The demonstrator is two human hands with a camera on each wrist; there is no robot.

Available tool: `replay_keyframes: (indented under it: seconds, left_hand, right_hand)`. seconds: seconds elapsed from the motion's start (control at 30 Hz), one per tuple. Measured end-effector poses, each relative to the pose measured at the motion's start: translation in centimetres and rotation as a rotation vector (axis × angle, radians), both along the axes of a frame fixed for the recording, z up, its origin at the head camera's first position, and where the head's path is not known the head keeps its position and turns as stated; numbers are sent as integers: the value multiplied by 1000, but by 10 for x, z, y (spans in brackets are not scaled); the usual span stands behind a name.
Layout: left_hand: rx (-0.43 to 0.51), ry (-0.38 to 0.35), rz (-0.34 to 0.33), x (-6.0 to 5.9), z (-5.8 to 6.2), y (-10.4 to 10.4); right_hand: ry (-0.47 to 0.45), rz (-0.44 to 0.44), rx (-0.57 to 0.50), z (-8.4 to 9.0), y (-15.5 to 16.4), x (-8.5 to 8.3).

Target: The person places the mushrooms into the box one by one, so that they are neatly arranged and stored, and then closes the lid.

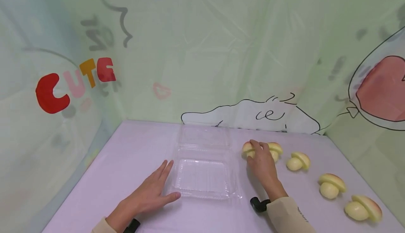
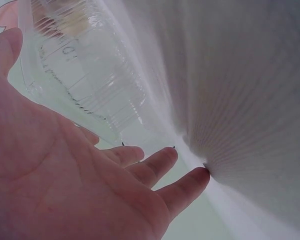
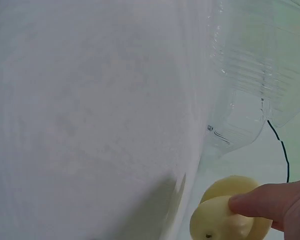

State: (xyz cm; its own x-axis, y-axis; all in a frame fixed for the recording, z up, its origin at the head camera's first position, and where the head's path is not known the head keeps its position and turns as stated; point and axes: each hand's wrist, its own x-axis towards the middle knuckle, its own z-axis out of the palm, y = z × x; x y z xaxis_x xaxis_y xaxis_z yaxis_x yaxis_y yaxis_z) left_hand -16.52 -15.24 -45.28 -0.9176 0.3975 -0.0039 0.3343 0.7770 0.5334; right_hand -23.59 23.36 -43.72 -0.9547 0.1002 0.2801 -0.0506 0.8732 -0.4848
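Right hand [image 1: 260,161] gripped the nearest mushroom piece [image 1: 248,149], fingers curled over its cap, just right of the clear clamshell box [image 1: 202,162]. Box sat open mid-table [image 1: 139,145], lid tipped back toward the wall. Left hand [image 1: 151,190] lay flat, fingers straight, thumb touching the box's front-left corner. Four more mushrooms trailed right: [image 1: 274,150], [image 1: 298,161], [image 1: 331,185], [image 1: 362,207]. Nothing stood between hand and box.

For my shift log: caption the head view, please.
Left hand flat beside open clear box; right hand holds a mushroom.
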Motion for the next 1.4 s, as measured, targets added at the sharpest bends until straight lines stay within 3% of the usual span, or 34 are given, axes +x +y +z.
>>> replay_keyframes:
  seconds: [0.37,0.83,1.4]
  left_hand:
    - [-7,12,4,0,0,1]
    - [4,7,5,0,-1,0]
    - [3,16,-1,0,-2,0]
  right_hand:
    - [102,-32,-29,11,-6,6]
    - [95,-25,-65,39,-32,16]
    - [186,85,-62,50,-69,25]
